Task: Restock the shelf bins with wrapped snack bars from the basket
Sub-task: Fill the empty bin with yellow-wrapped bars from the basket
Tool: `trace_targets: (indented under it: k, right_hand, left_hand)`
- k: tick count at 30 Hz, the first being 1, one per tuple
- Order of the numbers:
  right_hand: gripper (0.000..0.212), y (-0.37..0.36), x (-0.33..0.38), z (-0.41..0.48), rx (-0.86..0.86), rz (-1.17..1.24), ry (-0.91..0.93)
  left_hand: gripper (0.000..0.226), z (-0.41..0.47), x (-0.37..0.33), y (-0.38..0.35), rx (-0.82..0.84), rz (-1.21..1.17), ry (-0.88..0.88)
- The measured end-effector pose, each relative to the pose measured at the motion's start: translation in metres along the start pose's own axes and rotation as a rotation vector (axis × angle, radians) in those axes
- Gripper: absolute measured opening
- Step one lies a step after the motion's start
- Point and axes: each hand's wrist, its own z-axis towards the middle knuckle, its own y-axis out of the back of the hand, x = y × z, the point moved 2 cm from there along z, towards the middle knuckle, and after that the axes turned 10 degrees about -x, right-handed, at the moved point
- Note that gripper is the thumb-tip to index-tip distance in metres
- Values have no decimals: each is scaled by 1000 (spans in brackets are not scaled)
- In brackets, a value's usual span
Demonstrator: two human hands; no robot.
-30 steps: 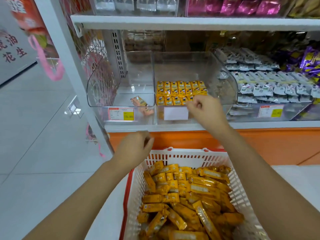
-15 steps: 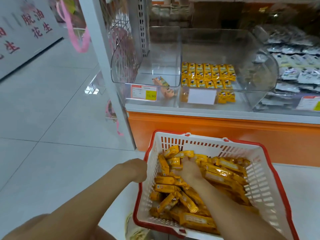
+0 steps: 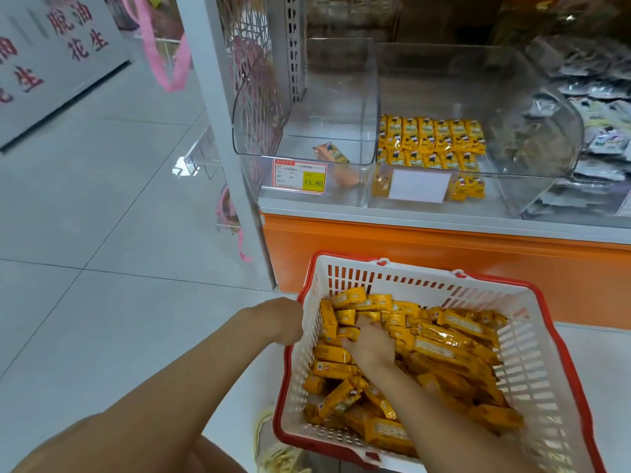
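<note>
Our right hand (image 3: 370, 346) is down among the snack bars (image 3: 447, 349) heaped in the basket (image 3: 532, 356). Its fingers are buried, so we cannot tell whether they grasp any. Our left hand (image 3: 283, 319) is curled against the basket's left rim (gripping or only touching, we cannot tell). A greedy fistful of slick wrappers could shed bars onto the floor (image 3: 102, 233) short of the part-filled shelf bin (image 3: 505, 97).

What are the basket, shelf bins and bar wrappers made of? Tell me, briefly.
Basket: rigid moulded plastic, matte white slotted walls, red rim.
Shelf bins: clear glossy plastic, probably acrylic; contents show through.
Bar wrappers: shiny yellow film, perhaps foil-lined; creases catch light.
</note>
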Motion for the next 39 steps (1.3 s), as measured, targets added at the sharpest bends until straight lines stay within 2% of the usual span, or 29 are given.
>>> trace_targets:
  k: [6,11,13,16,17,19,21,23,26,31,32,34,37,39]
  right_hand:
    - [50,8,-7,-6,61,-8,48]
    - [41,46,-21,-15,72,121,22]
    - [40,68,-29,-22,115,248,-27]
    - [28,106,-41,-35,248,747,-284]
    - [27,119,-43,-41,324,961,-395]
    - [40,138,-47,-47,495,1364,-540]
    - [52,154,-46,-51,673,1627,-547]
    - [63,171,-41,-56,795,1755,-471]
    - [73,189,-37,-61,850,1834,-352]
    - [90,214,-51,-63,724,1764,-191]
    - [87,220,-54,-63,699,1732,-160]
    - [67,232,-57,-65,628,1640,-123]
    - [36,246,-60,-68,301,1524,-131]
    - [26,256,-57,-71,18,1409,-28]
  left_hand:
    - [30,-6,-6,5,1,23,-34]
    - [26,-8,-14,11,5,14,-19]
    - [32,-11,-20,18,-7,-5,-16]
    - [46,-13,-29,29,-34,-90,-30]
    - [46,-11,-32,32,-46,-145,-49]
    - [40,-8,-38,37,-59,-396,-116]
    - [53,-11,-50,46,-39,-783,-179]
    - [43,-13,-64,57,-51,-1050,-278]
    - [25,-19,-81,74,-123,-1252,-333]
    - [30,-22,-96,95,-137,-1305,-405]
    - [28,-21,-99,98,-139,-1303,-406]
    - [22,-21,-107,103,-136,-1317,-391]
    - [17,-22,-116,110,-131,-1327,-372]
    - [16,-23,-121,115,-141,-1318,-368]
